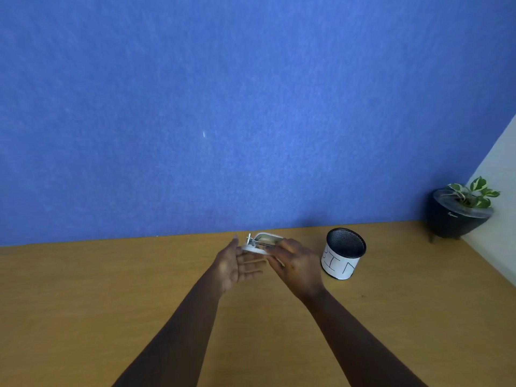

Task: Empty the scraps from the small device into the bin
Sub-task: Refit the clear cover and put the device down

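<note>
- Right hand [296, 265] grasps the small device [261, 243]; left hand [237, 263] released, palm beside it.
- Judged step: carry to bin [343, 254], just beyond right fingers; tip it next.

Wooden desk [111, 289]: light brown top, bare grain. Blue felt wall panel [223, 107]: stands behind desk; small pale mark near centre. Potted plant [458, 210]: dark round pot, green-white leaves, far right corner, by white side wall [499, 196].
</note>
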`<state>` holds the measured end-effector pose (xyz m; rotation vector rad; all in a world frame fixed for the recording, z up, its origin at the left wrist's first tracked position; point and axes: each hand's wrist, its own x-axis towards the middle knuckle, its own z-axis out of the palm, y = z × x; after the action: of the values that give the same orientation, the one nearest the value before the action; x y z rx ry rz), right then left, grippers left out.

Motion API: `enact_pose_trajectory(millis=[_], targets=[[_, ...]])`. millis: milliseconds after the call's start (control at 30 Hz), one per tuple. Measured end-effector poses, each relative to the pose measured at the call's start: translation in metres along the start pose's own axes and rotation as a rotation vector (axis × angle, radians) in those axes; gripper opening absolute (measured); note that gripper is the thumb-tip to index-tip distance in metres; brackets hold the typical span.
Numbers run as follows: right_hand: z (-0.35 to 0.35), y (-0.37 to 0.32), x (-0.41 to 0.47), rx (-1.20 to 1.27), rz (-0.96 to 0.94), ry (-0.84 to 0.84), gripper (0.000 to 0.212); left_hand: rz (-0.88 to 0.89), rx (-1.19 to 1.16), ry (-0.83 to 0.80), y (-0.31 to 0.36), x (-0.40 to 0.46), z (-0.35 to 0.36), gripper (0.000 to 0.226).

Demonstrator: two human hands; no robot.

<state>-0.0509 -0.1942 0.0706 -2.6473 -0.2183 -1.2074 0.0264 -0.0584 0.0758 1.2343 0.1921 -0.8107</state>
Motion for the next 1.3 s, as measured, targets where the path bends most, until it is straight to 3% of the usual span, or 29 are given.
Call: enact_pose_trajectory(millis=[100, 267, 367, 433, 500, 600, 667, 733, 1067, 1300], targets=[[0.007, -0.003, -0.007, -0.060, -0.112, 0.024, 0.011, -0.049, -0.024, -0.047, -0.001, 0.001, -0.002, 0.047], [0.016, 0.004, -0.014, -0.009, -0.178, -0.025, 0.020, -0.009, -0.097, 0.021, -0.010, 0.008, -0.009, 0.033], [0.014, 0.007, -0.018, 0.123, -0.089, 0.029, 0.013, 0.014, -0.074, 0.059, -0.014, 0.009, -0.014, 0.028], [0.011, 0.005, -0.017, 0.294, 0.254, 0.173, 0.020, 0.014, -0.047, 0.066, -0.012, 0.009, -0.016, 0.028], [0.008, 0.003, -0.010, 0.443, 0.728, 0.246, 0.020, 0.003, -0.012, 0.056, -0.010, 0.009, -0.019, 0.029], [0.010, 0.006, 0.000, 0.739, 1.284, -0.081, 0.026, -0.009, 0.023, 0.049, -0.011, 0.007, -0.019, 0.030], [0.011, 0.006, 0.002, 0.959, 1.462, -0.292, 0.039, -0.011, 0.043, 0.057, -0.013, 0.006, -0.015, 0.032], [0.014, 0.005, 0.002, 0.990, 1.476, -0.367, 0.044, 0.003, 0.077, 0.075, -0.015, 0.006, -0.013, 0.036], [0.043, -0.007, -0.019, 0.810, 1.527, -0.415, 0.035, -0.030, 0.186, 0.271, -0.033, 0.010, -0.023, 0.046], [0.061, -0.012, -0.033, 0.658, 1.440, -0.455, 0.041, -0.030, 0.366, 0.376, -0.047, 0.018, -0.033, 0.041]])
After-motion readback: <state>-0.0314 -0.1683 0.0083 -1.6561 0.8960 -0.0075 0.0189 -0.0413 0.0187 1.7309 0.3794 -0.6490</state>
